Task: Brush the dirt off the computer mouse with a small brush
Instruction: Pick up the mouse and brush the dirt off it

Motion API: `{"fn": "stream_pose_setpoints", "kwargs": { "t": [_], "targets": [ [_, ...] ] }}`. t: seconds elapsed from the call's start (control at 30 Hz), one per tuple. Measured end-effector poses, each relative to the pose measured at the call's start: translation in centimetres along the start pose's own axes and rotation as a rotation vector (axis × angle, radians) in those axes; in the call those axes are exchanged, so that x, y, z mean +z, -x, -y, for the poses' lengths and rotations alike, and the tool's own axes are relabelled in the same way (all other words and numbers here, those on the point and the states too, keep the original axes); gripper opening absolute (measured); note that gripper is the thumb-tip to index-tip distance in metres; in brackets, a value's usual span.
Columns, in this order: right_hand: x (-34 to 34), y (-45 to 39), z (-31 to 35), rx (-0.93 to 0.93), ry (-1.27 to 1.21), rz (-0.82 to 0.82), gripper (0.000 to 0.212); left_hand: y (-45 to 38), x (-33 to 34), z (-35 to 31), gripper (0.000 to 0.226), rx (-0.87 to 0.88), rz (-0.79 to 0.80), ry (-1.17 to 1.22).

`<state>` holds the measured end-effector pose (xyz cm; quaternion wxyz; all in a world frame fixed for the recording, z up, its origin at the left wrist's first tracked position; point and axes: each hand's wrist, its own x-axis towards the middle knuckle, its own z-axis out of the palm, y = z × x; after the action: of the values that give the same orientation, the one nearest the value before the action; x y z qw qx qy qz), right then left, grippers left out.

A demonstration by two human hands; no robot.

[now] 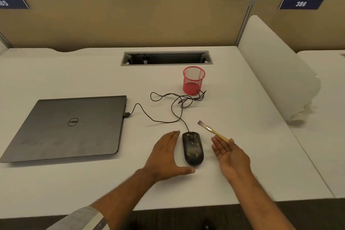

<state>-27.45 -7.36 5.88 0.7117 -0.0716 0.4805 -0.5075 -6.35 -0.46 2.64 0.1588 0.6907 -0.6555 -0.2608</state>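
A black wired computer mouse [193, 148] with yellowish dirt smears lies on the white desk near the front middle. My left hand [166, 157] is spread open just left of it, fingers along the mouse's left side and thumb tip at its rear end. My right hand [230, 155] is to the right of the mouse, palm turned left with fingers stretched out. A small brush [212, 130] with a yellow handle and purplish bristles sticks out from behind the thumb, pointing up and left; the thumb seems to pinch its handle.
The mouse cable [168, 115] loops across the desk to a closed grey laptop [71, 127] on the left. A red mesh pen cup [193, 80] stands behind the mouse. A cable slot [166, 58] lies near the back partition. A white divider [276, 69] bounds the right side.
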Motion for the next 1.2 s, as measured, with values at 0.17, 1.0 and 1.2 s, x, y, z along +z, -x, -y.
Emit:
{"fn": "stream_pose_setpoints", "kwargs": {
  "t": [0.17, 1.0, 1.2],
  "targets": [
    [-0.3, 0.7, 0.2, 0.026, -0.056, 0.022, 0.012, -1.1, 0.3, -0.3, 0.141, 0.006, 0.051, -0.062],
    [2.0, 2.1, -3.1, -0.224, 0.613, -0.015, 0.022, -2.1, 0.1, -1.3, 0.125, -0.005, -0.022, 0.046],
    [2.7, 3.1, -2.7, -0.27, 0.63, 0.013, 0.025, -1.3, -0.8, -1.6, 0.126, -0.013, -0.045, 0.168]
  ]
}}
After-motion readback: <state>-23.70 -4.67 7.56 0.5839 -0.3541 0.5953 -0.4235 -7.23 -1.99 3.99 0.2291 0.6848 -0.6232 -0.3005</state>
